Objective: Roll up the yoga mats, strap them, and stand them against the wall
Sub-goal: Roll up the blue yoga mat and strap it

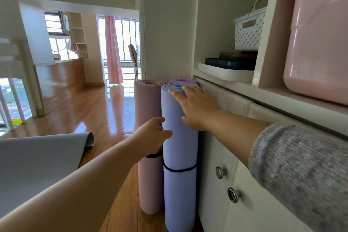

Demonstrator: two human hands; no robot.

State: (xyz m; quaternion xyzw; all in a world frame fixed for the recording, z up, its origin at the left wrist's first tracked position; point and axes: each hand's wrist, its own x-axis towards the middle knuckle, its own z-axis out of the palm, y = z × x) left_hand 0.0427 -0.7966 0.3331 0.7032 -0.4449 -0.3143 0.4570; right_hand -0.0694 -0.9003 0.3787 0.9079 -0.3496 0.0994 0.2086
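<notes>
A rolled lavender-blue yoga mat (178,149) stands upright beside the white cabinet, with a dark strap (178,170) around its middle. My right hand (195,107) lies flat on its upper part, fingers straight and reaching the top rim. My left hand (152,133) touches the roll's left side with relaxed fingers. A rolled dusty-pink mat (148,175) stands just left of it, also strapped. Behind them the top of a purple roll (181,80) shows against the wall. A grey mat (37,158) lies unrolled on the floor at left, its far end curled up.
A white cabinet (244,184) with metal knobs stands at right. Its shelves hold a pink bin (318,43), a white basket (248,30) and dark trays. Glossy wooden floor (90,111) stretches left toward windows and a pink curtain.
</notes>
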